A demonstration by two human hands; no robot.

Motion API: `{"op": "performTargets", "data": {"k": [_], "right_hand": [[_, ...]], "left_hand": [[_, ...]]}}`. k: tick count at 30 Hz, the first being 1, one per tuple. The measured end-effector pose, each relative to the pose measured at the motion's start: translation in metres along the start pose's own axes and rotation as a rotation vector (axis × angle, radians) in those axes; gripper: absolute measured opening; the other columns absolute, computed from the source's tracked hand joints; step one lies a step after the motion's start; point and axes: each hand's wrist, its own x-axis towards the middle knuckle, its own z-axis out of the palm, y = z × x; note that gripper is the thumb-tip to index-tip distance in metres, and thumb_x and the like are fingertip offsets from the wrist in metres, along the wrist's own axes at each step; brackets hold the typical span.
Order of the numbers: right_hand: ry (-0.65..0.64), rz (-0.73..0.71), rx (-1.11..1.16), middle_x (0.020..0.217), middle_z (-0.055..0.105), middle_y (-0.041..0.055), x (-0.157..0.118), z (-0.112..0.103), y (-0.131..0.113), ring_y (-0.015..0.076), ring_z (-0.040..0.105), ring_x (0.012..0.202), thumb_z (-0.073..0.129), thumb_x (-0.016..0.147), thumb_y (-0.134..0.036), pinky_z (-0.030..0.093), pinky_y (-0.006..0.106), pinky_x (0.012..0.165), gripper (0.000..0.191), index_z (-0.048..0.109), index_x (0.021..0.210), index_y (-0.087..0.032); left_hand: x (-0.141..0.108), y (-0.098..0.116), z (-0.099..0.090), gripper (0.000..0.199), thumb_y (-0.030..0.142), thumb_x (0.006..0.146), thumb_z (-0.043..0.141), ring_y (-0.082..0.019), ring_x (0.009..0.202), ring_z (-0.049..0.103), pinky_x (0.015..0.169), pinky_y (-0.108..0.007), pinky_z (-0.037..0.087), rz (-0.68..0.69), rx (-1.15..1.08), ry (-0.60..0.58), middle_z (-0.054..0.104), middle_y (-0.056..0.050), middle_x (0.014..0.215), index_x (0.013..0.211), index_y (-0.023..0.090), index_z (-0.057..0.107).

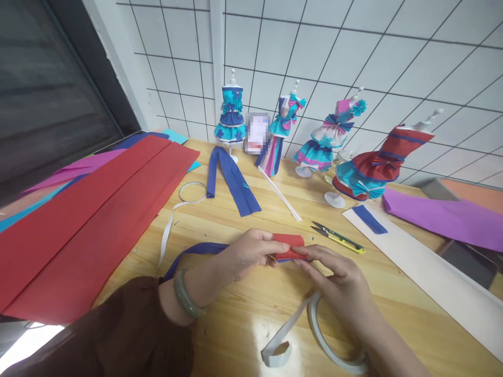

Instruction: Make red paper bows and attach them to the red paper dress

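Between my two hands is a small folded piece of red crepe paper (pixel 288 241) with a blue edge showing underneath. My left hand (pixel 255 250) pinches its left side, thumb lying across the top. On the right side, my right hand (pixel 332 267) grips the same piece between thumb and fingertips. A roll of white double-sided tape (pixel 316 324) lies below my right hand, with a loose strip curling to its left. Under my left forearm runs a dark blue paper strip (pixel 196 248). Thread snips (pixel 340 238) with yellow and green handles rest right of my hands.
Several mini dress forms in paper dresses, one red and blue (pixel 393 157), stand along the tiled wall (pixel 267 42). Large red paper (pixel 98 225) covers the left side. A blue strip (pixel 236 183), white paper (pixel 424 267) and purple paper (pixel 444 214) lie around the wooden table (pixel 236 330).
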Motion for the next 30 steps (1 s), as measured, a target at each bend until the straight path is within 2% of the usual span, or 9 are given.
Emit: {"op": "performTargets", "data": {"k": [8,15,21,30], "right_hand": [[0.012,-0.068,0.011,0.087,0.068,0.0036,-0.0001,-0.0011,-0.0009,0.0183,0.064,0.080,0.055,0.080,-0.017,0.052,0.030,0.070,0.022,0.064,0.097,-0.025],[0.024,-0.108,0.014,0.087,0.068,0.0041,0.0009,-0.0008,-0.0007,0.0183,0.063,0.080,0.055,0.080,-0.015,0.052,0.029,0.068,0.023,0.064,0.099,-0.025],[0.019,-0.125,-0.018,0.086,0.068,0.0043,-0.0009,-0.0014,0.0008,0.0184,0.064,0.079,0.055,0.080,-0.017,0.053,0.030,0.068,0.022,0.063,0.099,-0.025],[0.042,-0.129,-0.053,0.087,0.067,0.0038,-0.0027,-0.0003,0.0046,0.0172,0.063,0.080,0.058,0.078,-0.014,0.053,0.027,0.065,0.024,0.060,0.100,-0.024]], "left_hand": [[0.0000,-0.0007,0.0007,0.024,0.034,0.066,0.063,-0.009,0.057,0.046,0.057,-0.024,0.034,-0.009,-0.024,-0.001,0.053,-0.002,0.062,0.072,0.010,0.062],[-0.0004,0.0014,0.0003,0.018,0.029,0.066,0.061,-0.007,0.054,0.041,0.055,-0.023,0.031,-0.060,-0.088,-0.116,0.048,0.000,0.062,0.069,0.012,0.059],[0.0025,-0.0018,0.0005,0.020,0.030,0.067,0.060,-0.006,0.052,0.040,0.052,-0.022,0.029,-0.087,-0.089,-0.101,0.049,0.001,0.062,0.075,0.011,0.059],[-0.0003,0.0038,0.0018,0.018,0.030,0.067,0.060,-0.006,0.050,0.037,0.051,-0.022,0.028,-0.068,-0.037,-0.120,0.046,0.002,0.058,0.068,0.012,0.057]]}}
